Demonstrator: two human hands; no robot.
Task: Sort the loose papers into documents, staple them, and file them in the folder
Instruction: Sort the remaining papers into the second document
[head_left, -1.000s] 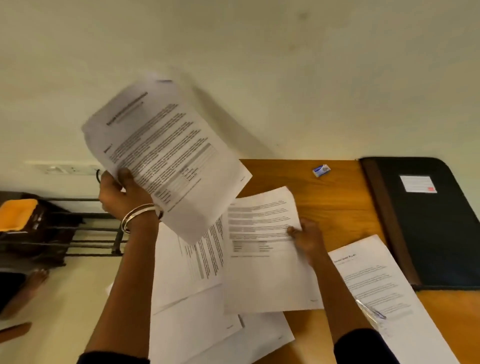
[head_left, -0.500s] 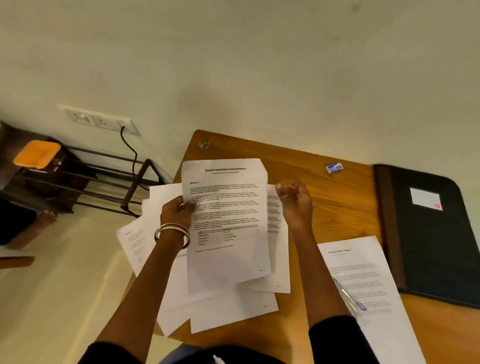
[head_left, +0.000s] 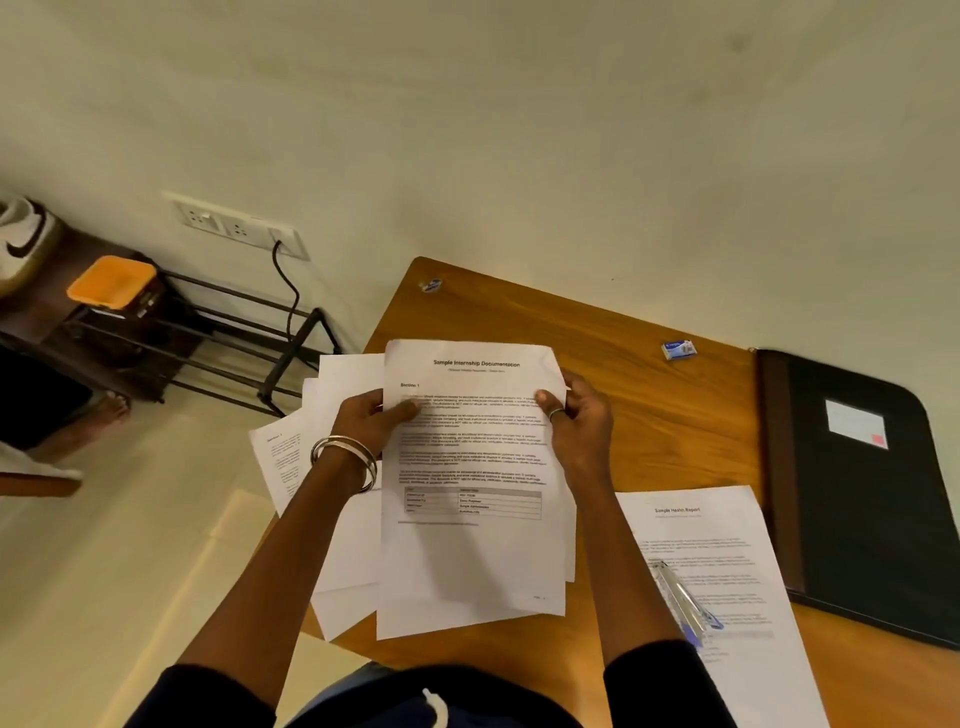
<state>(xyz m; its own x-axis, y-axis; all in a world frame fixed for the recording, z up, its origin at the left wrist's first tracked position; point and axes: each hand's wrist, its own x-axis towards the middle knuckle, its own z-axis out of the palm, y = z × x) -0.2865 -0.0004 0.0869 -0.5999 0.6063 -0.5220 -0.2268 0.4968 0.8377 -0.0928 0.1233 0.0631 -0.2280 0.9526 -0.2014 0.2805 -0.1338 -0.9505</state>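
Both hands grip the white printed sheet (head_left: 472, 467): left hand (head_left: 376, 415) at its left edge, right hand (head_left: 579, 415) at its right edge, above loose white papers (head_left: 343, 561) on the brown wooden desk (head_left: 649, 415), left of the black folder (head_left: 862, 493).

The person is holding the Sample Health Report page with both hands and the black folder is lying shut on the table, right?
Not quite. The head view shows both hands, left hand and right hand, holding the Sample Internship Documentation page. The Sample Health Report page lies on the table. The black folder is indeed shut there.
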